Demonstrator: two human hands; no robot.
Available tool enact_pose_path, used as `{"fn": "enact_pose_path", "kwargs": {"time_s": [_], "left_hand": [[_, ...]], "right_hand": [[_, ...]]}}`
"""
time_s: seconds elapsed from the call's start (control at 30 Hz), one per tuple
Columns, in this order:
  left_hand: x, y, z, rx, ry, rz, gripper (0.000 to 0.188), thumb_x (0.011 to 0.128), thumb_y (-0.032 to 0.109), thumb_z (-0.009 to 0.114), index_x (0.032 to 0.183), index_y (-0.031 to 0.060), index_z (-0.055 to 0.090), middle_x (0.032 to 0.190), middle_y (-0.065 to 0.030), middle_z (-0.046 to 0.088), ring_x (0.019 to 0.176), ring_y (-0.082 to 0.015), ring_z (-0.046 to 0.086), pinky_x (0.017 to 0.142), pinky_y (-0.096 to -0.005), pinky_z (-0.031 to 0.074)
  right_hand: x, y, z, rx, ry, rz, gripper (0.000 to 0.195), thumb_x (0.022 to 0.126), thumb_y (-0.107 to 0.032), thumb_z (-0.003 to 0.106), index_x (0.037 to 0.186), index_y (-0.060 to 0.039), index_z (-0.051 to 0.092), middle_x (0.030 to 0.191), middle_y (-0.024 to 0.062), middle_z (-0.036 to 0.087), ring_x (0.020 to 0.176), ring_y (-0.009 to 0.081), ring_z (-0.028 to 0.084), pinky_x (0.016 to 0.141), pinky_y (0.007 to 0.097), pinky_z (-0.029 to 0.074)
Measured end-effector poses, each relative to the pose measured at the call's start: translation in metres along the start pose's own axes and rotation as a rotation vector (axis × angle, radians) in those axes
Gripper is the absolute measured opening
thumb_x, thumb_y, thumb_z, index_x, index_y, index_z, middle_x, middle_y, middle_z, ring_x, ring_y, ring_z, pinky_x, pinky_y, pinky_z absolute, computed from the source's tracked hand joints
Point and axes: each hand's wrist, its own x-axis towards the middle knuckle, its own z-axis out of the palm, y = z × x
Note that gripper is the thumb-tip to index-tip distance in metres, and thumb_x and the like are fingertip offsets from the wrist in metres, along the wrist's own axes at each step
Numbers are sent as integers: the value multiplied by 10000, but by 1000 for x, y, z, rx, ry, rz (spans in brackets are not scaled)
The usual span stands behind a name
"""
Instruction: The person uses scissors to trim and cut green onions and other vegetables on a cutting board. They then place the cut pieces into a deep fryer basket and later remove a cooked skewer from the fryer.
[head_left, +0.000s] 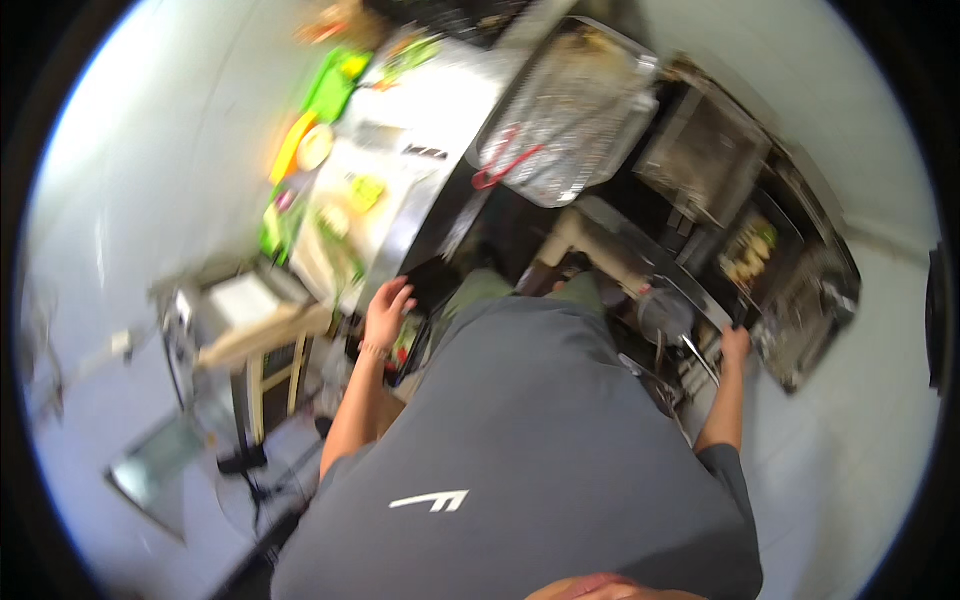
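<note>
My left hand hangs with its fingers apart and nothing in it, beside the near edge of the worktop. At the right, my right hand is closed on a dark handle that leads up to a dark pan. Yellowish food pieces and something green lie in this pan. Just left of my right hand, the metal handle of a round strainer sticks out. The view is blurred, so the exact grip is hard to make out.
A white cutting board with chopped vegetables lies on the steel worktop. Red-handled tongs rest at a large metal tray. Beyond them is a square griddle or tray. A small table stands at the left.
</note>
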Motion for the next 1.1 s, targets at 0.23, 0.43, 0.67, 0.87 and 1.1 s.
{"fn": "enact_pose_path", "kwargs": {"time_s": [0.23,0.43,0.67,0.87,1.1], "left_hand": [[28,-66,-120,147,321,62,316,1065,201,688,1252,-53,707,1047,-80,779,853,-103,700,829,-294,571],[129,-92,-193,616,693,-23,646,970,505,733,1284,-58,692,1259,-283,728,1227,-389,690,1064,-455,539],[261,-68,-209,639,689,-303,1012,757,739,816,1346,-60,616,1382,-270,640,1324,-406,616,1130,-499,503],[272,-111,-233,513,666,-218,717,912,478,773,1345,-67,603,1362,-269,635,1320,-421,598,1136,-507,474],[253,-131,-274,-20,709,-84,394,971,197,641,1187,-119,545,1121,-361,697,1040,-488,717,941,-561,568]], "right_hand": [[22,-39,32,391,-134,270,482,984,-389,761,786,28,625,667,121,632,499,236,584,465,393,463],[6,1,-10,-501,285,-334,628,969,-520,755,912,106,726,810,226,745,696,370,741,630,467,567],[-203,-202,-6,-331,-459,-130,491,988,-454,743,1116,21,741,1005,238,781,955,407,752,878,480,578],[-372,-477,38,-330,-456,-690,423,1006,-363,740,1174,22,693,1090,232,754,1024,382,737,905,456,572],[-468,-707,145,-315,-631,-1322,436,1000,-329,729,1265,8,654,1148,225,719,1083,425,703,939,490,566]]}}
